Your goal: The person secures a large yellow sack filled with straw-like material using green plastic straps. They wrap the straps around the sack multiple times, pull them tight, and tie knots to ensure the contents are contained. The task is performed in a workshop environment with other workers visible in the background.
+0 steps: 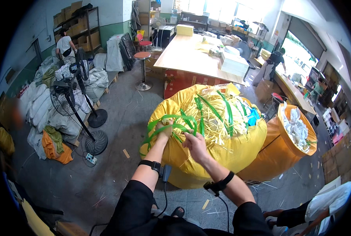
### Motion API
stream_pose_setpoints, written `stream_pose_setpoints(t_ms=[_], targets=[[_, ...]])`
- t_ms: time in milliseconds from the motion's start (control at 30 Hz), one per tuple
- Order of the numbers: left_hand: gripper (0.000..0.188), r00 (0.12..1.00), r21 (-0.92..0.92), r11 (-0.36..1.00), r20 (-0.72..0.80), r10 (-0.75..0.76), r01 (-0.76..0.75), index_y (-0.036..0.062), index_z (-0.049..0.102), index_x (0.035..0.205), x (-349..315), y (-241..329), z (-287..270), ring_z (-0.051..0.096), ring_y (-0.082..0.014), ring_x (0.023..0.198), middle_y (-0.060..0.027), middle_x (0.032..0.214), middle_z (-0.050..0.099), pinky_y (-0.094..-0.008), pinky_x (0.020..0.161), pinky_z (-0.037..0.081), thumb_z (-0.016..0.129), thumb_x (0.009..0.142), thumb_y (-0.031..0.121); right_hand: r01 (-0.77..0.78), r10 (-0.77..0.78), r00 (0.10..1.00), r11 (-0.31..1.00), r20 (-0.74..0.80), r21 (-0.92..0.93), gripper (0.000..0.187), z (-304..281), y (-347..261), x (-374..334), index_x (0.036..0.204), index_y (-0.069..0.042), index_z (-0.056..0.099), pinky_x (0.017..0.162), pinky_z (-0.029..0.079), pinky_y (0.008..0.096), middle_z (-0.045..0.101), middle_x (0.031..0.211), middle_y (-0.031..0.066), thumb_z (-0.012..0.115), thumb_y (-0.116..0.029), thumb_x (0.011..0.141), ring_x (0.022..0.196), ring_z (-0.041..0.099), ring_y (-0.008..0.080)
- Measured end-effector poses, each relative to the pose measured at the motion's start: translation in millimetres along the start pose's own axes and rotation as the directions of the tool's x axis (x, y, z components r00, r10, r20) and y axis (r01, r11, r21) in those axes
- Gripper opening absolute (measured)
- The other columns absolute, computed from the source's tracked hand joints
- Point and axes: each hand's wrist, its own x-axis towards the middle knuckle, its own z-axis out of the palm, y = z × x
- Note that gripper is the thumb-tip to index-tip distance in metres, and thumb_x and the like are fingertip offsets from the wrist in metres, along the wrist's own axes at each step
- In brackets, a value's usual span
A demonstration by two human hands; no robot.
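A big yellow sack [238, 145] stands before me, overfilled with pale yellow strips [212, 112] and clear plastic. Over its left rim I hold a loop of green plastic strapping [176, 117]. My left hand [164, 129] is closed around part of that strap. To its right, my right hand [196, 144] pinches another stretch of it between thumb and fingers. More green bands [229, 114] cross the strips on top of the sack. A bit of blue plastic [253, 117] shows near the sack's right rim.
An orange sack [262, 157] with white plastic scraps touches the yellow one on the right. Beyond stands a wide table [183, 51] with paper stacks. A red-topped stool [142, 56] and black floor fans [95, 142] are at left. People work at far left and right.
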Motion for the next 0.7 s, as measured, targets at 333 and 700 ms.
stream_pose_setpoints(t_ms=[333,700], targets=[[0.065,0.801,0.118,0.985,0.598,0.032,-0.128,-0.0039,0.065,0.107,6.0,47.6,-79.0,0.069,-0.0249,0.093,-0.0186,0.1,0.071,-0.0376,0.081,0.053,0.081,0.076,0.051,0.033,0.211,0.927,0.776,0.309,-0.63,0.03,-98.5,-102.6,-117.9,0.107,0.001,0.067,0.076,0.048,0.0246,0.07,0.097,0.0043,0.072,-0.009,0.079,0.085,0.061,0.0097],[0.036,0.76,0.066,0.876,0.532,0.374,-0.477,0.0065,0.07,0.111,-11.2,31.5,-71.6,0.056,-0.0406,0.113,-0.0237,0.115,0.063,-0.0476,0.102,0.041,0.072,0.085,0.031,0.725,-0.358,0.449,0.682,-0.819,0.099,0.015,-290.7,-74.1,-306.4,0.09,-0.009,0.06,0.065,0.05,0.0315,0.058,0.07,-0.0006,0.059,-0.023,0.096,0.063,0.056,0.014]])
